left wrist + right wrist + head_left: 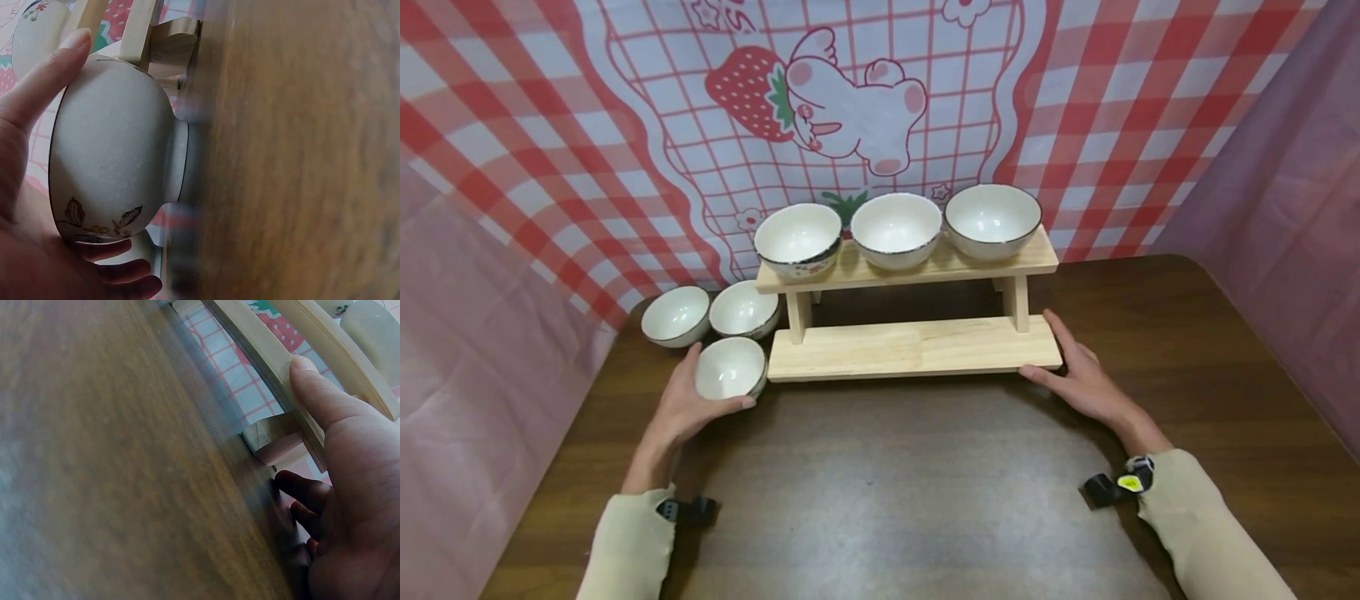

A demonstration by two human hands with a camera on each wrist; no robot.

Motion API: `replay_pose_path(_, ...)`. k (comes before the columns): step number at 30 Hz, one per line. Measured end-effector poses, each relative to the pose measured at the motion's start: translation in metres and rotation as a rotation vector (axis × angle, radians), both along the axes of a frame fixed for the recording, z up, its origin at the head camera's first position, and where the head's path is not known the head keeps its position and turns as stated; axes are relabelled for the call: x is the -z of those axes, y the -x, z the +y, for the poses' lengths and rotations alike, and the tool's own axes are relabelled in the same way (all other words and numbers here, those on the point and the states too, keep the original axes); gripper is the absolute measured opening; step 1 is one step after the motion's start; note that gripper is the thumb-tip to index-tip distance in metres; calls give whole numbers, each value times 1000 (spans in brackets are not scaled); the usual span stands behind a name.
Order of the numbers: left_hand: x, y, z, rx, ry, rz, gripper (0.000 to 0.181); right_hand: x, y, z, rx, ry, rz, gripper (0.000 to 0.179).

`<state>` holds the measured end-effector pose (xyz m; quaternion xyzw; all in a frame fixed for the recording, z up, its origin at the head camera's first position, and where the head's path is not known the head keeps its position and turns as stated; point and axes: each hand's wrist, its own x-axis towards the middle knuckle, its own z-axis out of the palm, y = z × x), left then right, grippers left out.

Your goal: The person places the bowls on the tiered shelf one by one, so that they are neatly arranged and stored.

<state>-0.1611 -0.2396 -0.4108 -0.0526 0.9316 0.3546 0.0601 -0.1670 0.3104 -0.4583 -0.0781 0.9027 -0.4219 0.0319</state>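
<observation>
In the head view, my left hand (683, 402) holds a small white bowl (730, 371), thumb along its near side and fingers round its far left side. Up close, the bowl (115, 150) shows a dark rim and painted leaves. It stands upright beside the left end of a two-step wooden shelf (910, 348). My right hand (1088, 385) grips the right end of the shelf's lower board, thumb on the front edge and fingers at the end. The right wrist view shows the thumb against the board (262, 362); the other fingers are partly hidden.
On the upper step stand three bowls: a left one (799, 233), a middle one (897, 229) and a right one (992, 218). Two more bowls, one left (676, 317) and one right (745, 308), sit behind the held bowl. A checked cloth (1097, 108) hangs behind the brown table (880, 500).
</observation>
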Motion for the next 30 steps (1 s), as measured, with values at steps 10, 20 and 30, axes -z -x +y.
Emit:
replay_pose_path(10,3,-1,1,-3,0,32,126,-1,-1,0,1,-3,7,101)
replay_pose_path(20,9,-2,3,-62,-37,100,126,-3,-1,-1,1,5,0,101)
replay_pose_path(30,6,-4,3,-88,-38,71,123,-3,-1,-1,-3,9,7,101)
